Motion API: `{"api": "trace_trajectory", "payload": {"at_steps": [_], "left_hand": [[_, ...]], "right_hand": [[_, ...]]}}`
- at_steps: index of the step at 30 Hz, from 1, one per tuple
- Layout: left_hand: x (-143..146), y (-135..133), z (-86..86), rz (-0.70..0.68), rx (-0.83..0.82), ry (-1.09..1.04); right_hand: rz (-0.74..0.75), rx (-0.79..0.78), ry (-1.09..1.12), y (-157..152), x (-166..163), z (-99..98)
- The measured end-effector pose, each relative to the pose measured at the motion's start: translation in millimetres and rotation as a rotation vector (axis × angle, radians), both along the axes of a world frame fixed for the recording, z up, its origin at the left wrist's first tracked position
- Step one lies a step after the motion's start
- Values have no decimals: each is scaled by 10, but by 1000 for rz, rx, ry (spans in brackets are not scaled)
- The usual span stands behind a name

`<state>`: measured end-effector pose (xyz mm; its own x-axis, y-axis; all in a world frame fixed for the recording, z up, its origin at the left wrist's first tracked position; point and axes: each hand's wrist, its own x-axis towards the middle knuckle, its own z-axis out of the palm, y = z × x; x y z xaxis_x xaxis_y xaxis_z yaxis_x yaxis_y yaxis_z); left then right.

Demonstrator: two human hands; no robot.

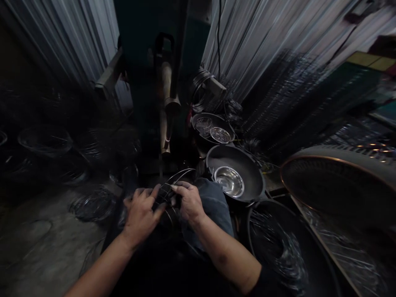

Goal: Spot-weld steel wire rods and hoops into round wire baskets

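Over my lap, my left hand (pixel 140 212) is closed on a bundle of thin metal wire, fingers bent over its left side. Close beside it, my right hand (pixel 189 202) pinches the wire between thumb and index finger. From between the two hands, curved wire ends (pixel 182 172) rise and bend to the right. The lower part of the wire work is dark and partly hidden by my fingers, so its full shape cannot be made out.
Ahead stands a dark green machine with brass-coloured arms (pixel 166 132). To the right are a black pan (pixel 253 165) with a shiny metal bowl (pixel 229 181), a farther pan (pixel 227 121) with small wire pieces, and a nearer pan (pixel 318 255) of wire rings. Coiled wire (pixel 93 204) lies on the left floor.
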<state>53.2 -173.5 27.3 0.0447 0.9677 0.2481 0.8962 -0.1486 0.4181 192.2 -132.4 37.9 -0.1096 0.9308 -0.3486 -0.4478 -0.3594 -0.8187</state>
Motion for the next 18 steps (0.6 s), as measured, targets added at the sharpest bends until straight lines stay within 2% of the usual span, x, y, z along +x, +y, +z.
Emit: {"api": "trace_trajectory", "payload": {"at_steps": [6, 9, 13, 18], "left_hand": [[21, 206, 62, -60, 23, -74], [0, 287, 125, -46, 42, -5], [32, 383, 172, -38, 170, 133], [62, 504, 219, -50, 261, 187]], "right_hand": [[-40, -8, 22, 64, 106, 22], [-42, -30, 24, 109, 104, 6], [-21, -49, 33, 188, 75, 5], [-35, -71, 158, 328, -8, 32]]}}
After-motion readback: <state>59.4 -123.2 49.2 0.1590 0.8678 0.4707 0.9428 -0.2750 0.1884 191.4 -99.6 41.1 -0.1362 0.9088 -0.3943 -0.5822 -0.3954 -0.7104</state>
